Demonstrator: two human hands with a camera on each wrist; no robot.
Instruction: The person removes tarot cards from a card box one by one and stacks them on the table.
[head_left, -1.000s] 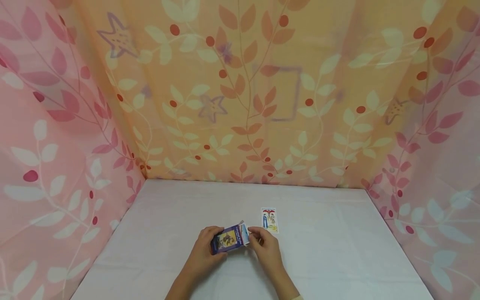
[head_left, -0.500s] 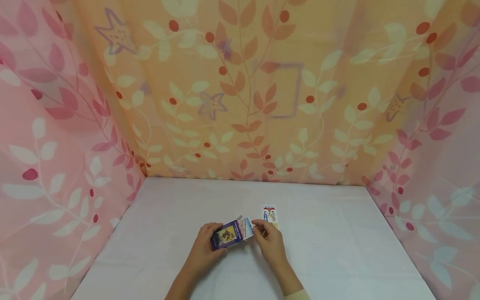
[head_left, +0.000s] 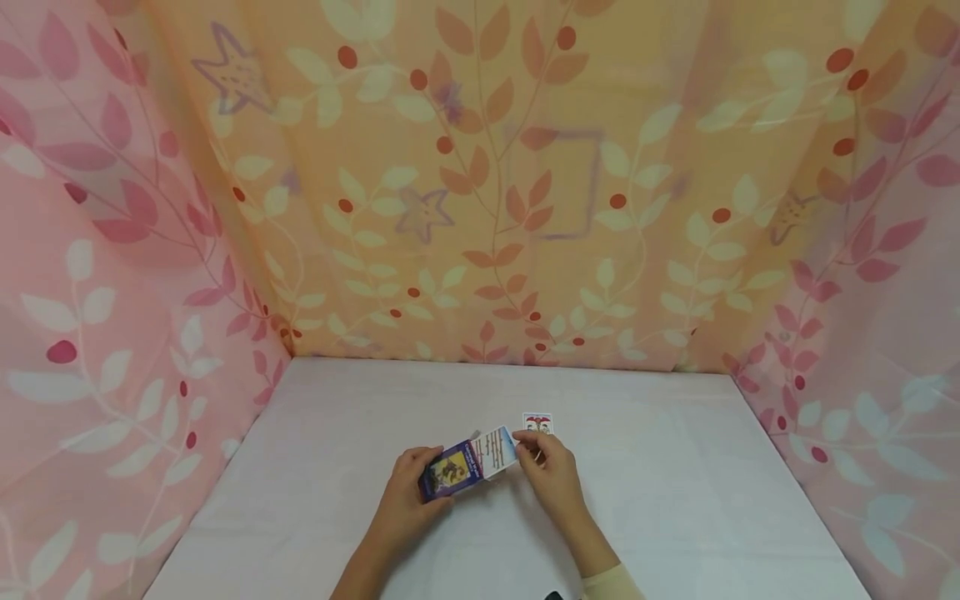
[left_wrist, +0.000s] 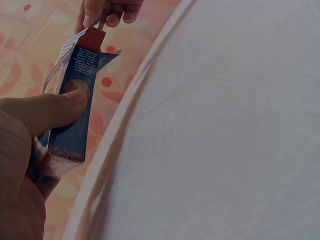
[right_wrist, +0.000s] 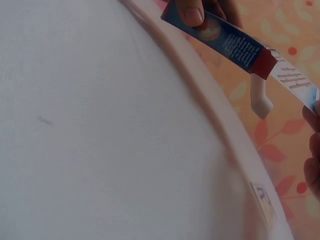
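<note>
My left hand (head_left: 411,492) grips a dark blue card box (head_left: 452,472) with a yellow picture on its front, thumb on one narrow side. The box's end is open, and a flap (right_wrist: 261,97) hangs from it in the right wrist view. Out of that end sticks an illustrated card (head_left: 495,450) showing several brown sticks and a blue edge. My right hand (head_left: 553,473) pinches the card's outer end between thumb and finger, while its inner end is still within the box. Behind the right hand another picture card (head_left: 537,423) lies on the table, partly covered in the head view.
The table (head_left: 360,417) has a white cloth. Patterned curtains enclose it: an orange one (head_left: 480,183) at the back and pink ones at the left (head_left: 97,275) and right. A small dark object (head_left: 553,596) shows at the bottom edge near the right sleeve.
My right hand has moved right and slightly away, drawing the card farther out of the box. The left hand holds the box almost in place. The right hand now covers more of the lying card.
</note>
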